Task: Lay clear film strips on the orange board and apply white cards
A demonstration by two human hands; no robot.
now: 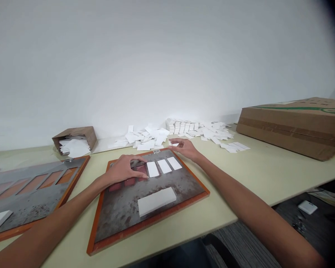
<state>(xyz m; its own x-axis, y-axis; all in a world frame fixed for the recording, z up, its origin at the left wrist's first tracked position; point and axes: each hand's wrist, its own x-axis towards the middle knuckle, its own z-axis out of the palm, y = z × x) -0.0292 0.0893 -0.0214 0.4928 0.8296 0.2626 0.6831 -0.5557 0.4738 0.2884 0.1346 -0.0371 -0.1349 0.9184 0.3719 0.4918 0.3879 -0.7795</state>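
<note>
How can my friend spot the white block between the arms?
On the pale table, find the orange-rimmed board under the left hand. The white block lies on its near half, thicker than the three flat white cards behind it.

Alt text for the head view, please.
A person's left hand is over the reddish slots of an orange-edged board, beside three white cards; the right hand, at the far edge, seems to pinch another card. A white block lies nearer. Behind are loose cards and a small box; a large box stands right, a second board left.
</note>
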